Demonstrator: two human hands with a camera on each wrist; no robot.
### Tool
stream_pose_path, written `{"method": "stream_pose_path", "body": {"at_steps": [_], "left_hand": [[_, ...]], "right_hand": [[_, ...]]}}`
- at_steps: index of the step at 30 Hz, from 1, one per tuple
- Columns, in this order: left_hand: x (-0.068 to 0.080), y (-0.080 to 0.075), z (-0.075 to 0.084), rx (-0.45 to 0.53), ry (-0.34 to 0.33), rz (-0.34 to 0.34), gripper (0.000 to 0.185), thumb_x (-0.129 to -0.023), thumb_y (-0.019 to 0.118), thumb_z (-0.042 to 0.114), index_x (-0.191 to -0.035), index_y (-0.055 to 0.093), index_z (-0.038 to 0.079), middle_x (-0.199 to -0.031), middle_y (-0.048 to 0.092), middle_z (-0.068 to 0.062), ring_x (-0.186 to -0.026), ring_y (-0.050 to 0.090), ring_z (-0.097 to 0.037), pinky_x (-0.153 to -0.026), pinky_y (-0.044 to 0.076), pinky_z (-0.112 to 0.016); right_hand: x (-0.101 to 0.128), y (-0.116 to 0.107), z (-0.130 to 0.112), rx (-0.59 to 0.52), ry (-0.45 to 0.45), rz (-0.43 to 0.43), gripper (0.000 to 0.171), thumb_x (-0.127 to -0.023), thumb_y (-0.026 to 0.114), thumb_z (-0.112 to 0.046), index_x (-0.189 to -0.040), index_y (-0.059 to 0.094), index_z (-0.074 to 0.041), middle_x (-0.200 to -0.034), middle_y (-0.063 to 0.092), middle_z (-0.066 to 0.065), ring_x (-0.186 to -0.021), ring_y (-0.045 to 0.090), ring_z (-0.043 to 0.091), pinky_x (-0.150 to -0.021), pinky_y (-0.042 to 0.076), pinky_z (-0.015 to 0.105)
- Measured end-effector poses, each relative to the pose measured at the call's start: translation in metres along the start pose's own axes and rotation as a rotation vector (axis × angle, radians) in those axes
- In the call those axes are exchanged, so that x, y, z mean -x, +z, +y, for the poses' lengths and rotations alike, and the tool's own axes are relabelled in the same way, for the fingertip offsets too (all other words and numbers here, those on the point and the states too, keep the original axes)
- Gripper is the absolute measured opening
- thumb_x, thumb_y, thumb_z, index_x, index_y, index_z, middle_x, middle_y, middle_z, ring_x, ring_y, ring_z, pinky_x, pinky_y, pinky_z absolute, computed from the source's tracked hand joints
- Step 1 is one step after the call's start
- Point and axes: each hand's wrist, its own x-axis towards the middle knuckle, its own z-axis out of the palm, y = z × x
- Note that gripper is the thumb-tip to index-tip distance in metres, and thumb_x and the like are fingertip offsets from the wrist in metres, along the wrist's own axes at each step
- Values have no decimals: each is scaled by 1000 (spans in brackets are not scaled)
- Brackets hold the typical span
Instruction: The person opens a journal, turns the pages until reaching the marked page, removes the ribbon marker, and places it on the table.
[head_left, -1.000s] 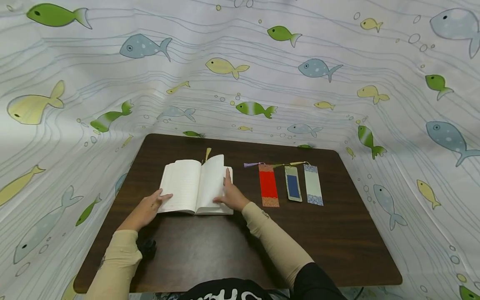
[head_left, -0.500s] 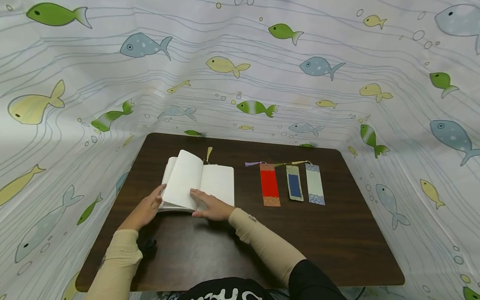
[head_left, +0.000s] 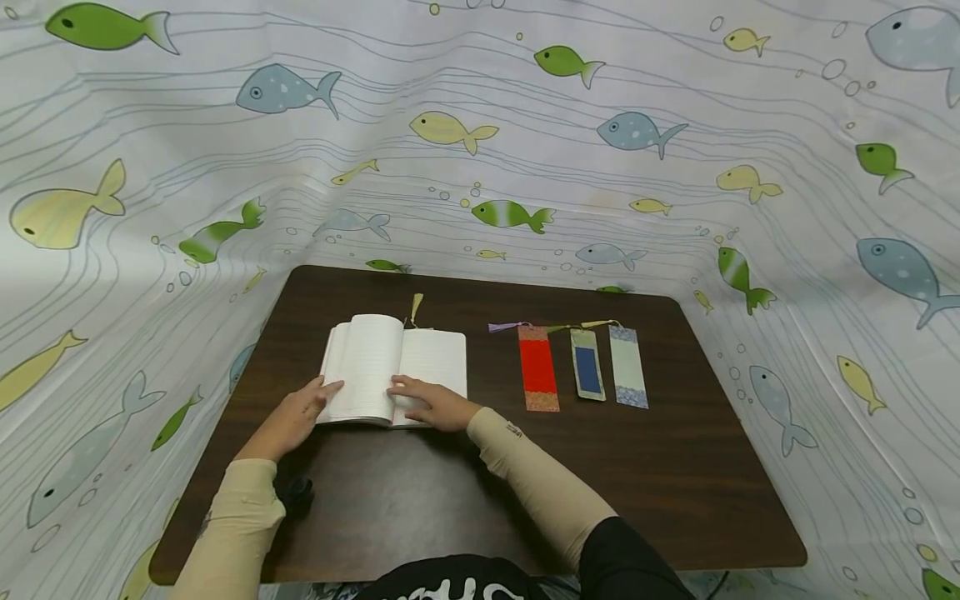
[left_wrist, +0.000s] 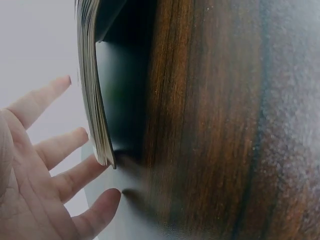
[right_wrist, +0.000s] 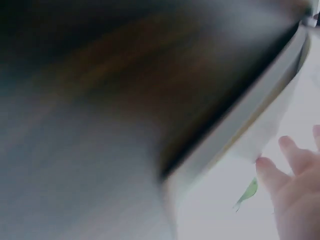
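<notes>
A makeshift recording corner rather than a lived-in room: a white cloth (head_left: 525, 150) printed with green, blue and yellow cartoon fish and bubbles hangs behind and to both sides of a small dark wood-grain table (head_left: 465, 500), shutting off all sight of walls or furniture. The fabric drapes in loose folds down to the tabletop's edges. On the table lie an open book (head_left: 393, 367) and three tasselled bookmarks (head_left: 585, 367) set neatly side by side, a staged arrangement. A seated person's sleeved arms reach in from the near edge.
</notes>
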Motion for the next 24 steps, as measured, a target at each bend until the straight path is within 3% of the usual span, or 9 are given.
{"method": "stream_pose_path", "body": {"at_steps": [5, 7, 10, 19, 24], "left_hand": [[-1, 2, -5, 6, 17, 6, 57, -113, 25, 37, -148, 47, -3, -154, 25, -42, -139, 28, -63, -108, 24, -76], [-1, 2, -6, 9, 19, 5, 58, -113, 24, 37, -147, 48, -4, -154, 25, -42, -138, 28, -64, -108, 24, -76], [0, 2, -5, 18, 16, 4, 59, -113, 24, 37, -147, 48, -4, -155, 25, -42, -139, 27, -64, -108, 23, -76], [0, 2, -4, 19, 11, 5, 61, -113, 22, 39, -147, 48, -4, -155, 25, -42, -139, 25, -65, -107, 22, -78], [0, 2, -5, 13, 9, 10, 60, -112, 24, 39, -147, 48, -4, -154, 25, -42, -138, 26, -65, -107, 22, -78]], "right_hand": [[11, -3, 31, 274, 225, 13, 91, -88, 81, -36, -158, 33, -5, -166, 26, 14, -153, 25, 26, -119, 32, 46], [18, -9, 39, 327, 323, -17, 104, -81, 86, -43, -159, 30, -3, -167, 22, 15, -154, 21, 26, -118, 31, 53], [26, -17, 40, 348, 394, -58, 113, -76, 87, -49, -160, 26, -2, -169, 16, 12, -156, 16, 25, -118, 28, 60], [27, -18, 34, 521, 393, -6, 103, -74, 83, -55, -155, 42, -6, -165, 31, 9, -152, 29, 21, -115, 33, 60], [24, -18, 32, 535, 410, 29, 97, -74, 81, -56, -151, 48, -9, -163, 36, 7, -150, 33, 24, -115, 32, 61]]}}
